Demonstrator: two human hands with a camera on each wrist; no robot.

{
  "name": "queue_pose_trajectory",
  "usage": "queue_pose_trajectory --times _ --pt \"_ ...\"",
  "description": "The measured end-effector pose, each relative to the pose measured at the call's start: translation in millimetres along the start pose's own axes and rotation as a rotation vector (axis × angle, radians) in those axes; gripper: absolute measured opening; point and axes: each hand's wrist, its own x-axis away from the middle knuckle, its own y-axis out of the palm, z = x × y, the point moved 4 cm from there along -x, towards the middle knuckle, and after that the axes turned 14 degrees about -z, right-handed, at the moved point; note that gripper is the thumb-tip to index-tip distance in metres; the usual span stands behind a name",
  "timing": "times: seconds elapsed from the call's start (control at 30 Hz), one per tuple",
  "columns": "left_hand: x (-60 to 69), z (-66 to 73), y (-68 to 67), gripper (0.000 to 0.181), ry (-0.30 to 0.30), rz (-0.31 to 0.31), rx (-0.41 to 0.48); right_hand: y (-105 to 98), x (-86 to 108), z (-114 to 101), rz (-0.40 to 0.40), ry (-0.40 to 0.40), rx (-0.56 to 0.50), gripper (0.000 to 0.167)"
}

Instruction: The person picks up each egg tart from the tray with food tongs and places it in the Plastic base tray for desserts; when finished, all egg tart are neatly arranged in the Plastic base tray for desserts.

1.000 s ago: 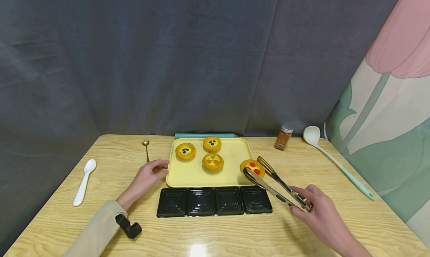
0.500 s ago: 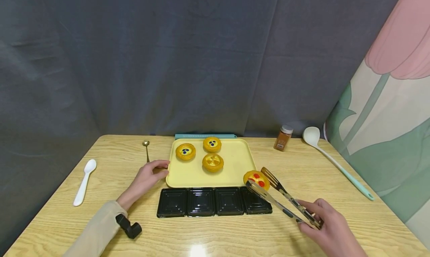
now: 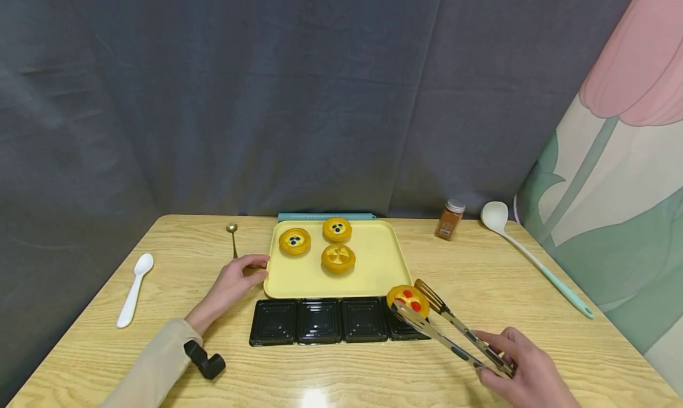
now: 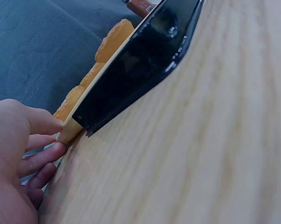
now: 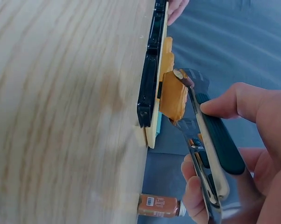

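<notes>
My right hand [image 3: 528, 366] grips metal serving tongs [image 3: 468, 334] with dark grips. Between the tongs' tips is a tart [image 3: 409, 295] with red pieces on top, over the rightmost compartment of a black plastic tray [image 3: 320, 322]. In the right wrist view the tart [image 5: 174, 100] sits tilted by the tray; whether it touches is unclear. At the pale yellow tray [image 3: 376, 260], my left hand [image 3: 235, 277] pinches the left rim. Two tarts with blue berries, one left [image 3: 294, 241] and one farther back [image 3: 337, 229], lie on it, plus an orange-topped tart [image 3: 338, 258].
Behind the yellow tray lies a teal bar-shaped thing [image 3: 326, 216]. A white spoon [image 3: 135, 289] and a small gold spoon [image 3: 232, 236] are at left. A spice jar [image 3: 450, 219] and a long-handled white ladle [image 3: 495, 215] with a green handle stand at right.
The tongs and red-topped tart have moved from the yellow tray's right front corner toward me, over the black tray's rightmost compartment. My left hand has stayed at the rim.
</notes>
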Motion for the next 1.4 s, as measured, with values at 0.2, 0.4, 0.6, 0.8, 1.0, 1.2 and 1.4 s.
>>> queue_pose_trajectory --times 0.2,0.4,0.6,0.8,1.0,1.2,1.4 --pt "-0.5 -0.2 0.0 0.038 0.000 0.004 -0.001 1.3 0.3 -0.6 -0.005 0.005 0.002 0.045" --pt "-0.2 -0.7 -0.1 0.038 -0.001 0.004 0.001 2.2 -1.0 0.8 -0.065 0.041 -0.007 0.046" --pt "-0.8 0.0 0.0 0.038 0.000 0.005 -0.005 3.3 -1.8 4.0 -0.089 0.049 -0.002 0.048" --pt "-0.9 -0.4 -0.3 0.038 -0.001 0.008 -0.002 3.9 -0.7 6.8 -0.093 0.036 0.003 0.049" --pt "-0.5 -0.6 0.2 0.038 -0.003 0.008 0.004 0.4 0.3 5.6 -0.058 -0.001 0.019 0.050" --pt "-1.5 -0.8 0.2 0.037 0.004 0.009 -0.001 -6.8 1.1 -2.9 0.068 -0.082 0.026 0.048" --pt "-1.4 -1.5 0.4 0.038 0.011 0.008 -0.002 -14.3 -4.7 -14.7 0.091 -0.105 0.029 0.048"
